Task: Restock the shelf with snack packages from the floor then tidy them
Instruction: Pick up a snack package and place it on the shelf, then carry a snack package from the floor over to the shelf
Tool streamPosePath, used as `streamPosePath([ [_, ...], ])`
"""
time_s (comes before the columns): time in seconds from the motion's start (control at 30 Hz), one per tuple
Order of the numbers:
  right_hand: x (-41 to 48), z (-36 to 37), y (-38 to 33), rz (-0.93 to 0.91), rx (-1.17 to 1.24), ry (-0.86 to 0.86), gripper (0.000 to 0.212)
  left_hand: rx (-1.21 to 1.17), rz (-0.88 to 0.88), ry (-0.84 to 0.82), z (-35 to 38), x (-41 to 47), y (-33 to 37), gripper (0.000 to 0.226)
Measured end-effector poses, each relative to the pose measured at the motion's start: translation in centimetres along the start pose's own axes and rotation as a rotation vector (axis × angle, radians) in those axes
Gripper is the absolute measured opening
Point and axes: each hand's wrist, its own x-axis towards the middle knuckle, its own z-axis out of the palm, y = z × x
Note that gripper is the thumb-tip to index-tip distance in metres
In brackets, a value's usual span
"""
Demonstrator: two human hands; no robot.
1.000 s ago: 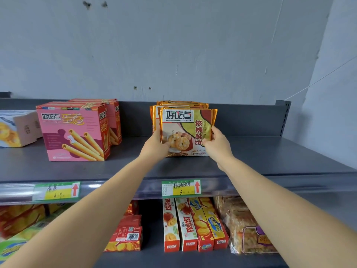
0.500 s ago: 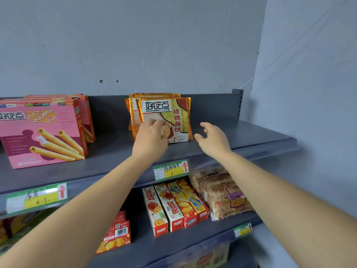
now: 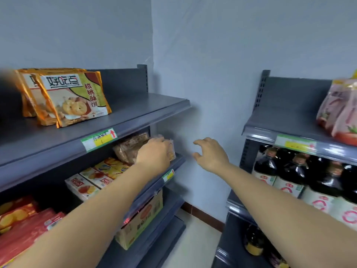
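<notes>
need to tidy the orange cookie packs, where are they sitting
Head view, upper left: the cookie packs stand on the top shelf of the left rack, just above the price tag.

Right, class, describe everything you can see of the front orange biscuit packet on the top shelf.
The front packet is a glossy, foil-like pouch with orange edges, a white banner of dark characters, a green panel with red characters and pictured round biscuits. It stands on the top shelf, tilted back against a matching packet behind it. Neither the left hand nor the right hand touches it.
</notes>
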Motion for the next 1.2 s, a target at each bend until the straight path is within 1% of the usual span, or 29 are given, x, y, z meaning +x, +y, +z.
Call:
streamPosePath([
  [0.13,-6.6,-1.3,6.3,0.108,-0.088,-0.04,0.048,-0.009,0.141,-0.131,2.8,-1.3,6.6,0.025],
  [0.27,-14.1,-3.6,12.4,0.236,-0.148,-0.061,0.049,-0.004,0.283,-0.175,5.4,-3.5,14.3,0.034],
  [0.4,-22.5,-6.1,18.1,0.377,-0.18,-0.083,0.048,-0.07,0.386,-0.252,7.9,-6.8,22.6,0.03],
  [0.6,-36.1,-9.0,25.5,0.583,-0.241,-0.131,0.049,-0.113,0.573,-0.336,10.4,-13.4,34.8,0.031],
  [0.67,-40.5,-9.6,27.5,0.654,-0.23,-0.137,0.047,-0.109,0.638,-0.363,11.3,-15.6,38.5,0.03],
  [0.8,-48.8,-10.8,30.8,0.773,-0.221,-0.157,0.043,-0.113,0.744,-0.417,12.6,-20.1,45.4,0.037],
  [0.93,-56.3,-11.8,33.5,0.89,-0.217,-0.151,0.034,-0.124,0.841,-0.454,13.4,-24.6,51.9,0.032],
  [1.03,-61.2,-12.6,35.2,1.0,-0.202,-0.153,0.035,-0.119,0.927,-0.483,14.0,-27.5,56.4,0.031],
  [1.13,-65.3,-13.4,37.0,1.106,-0.19,-0.162,0.042,-0.12,1.017,-0.529,14.9,-29.5,61.0,0.026],
  [1.2,-67.7,-13.9,38.5,1.176,-0.193,-0.152,0.039,-0.121,1.08,-0.544,15.5,-30.5,64.1,0.022],
])
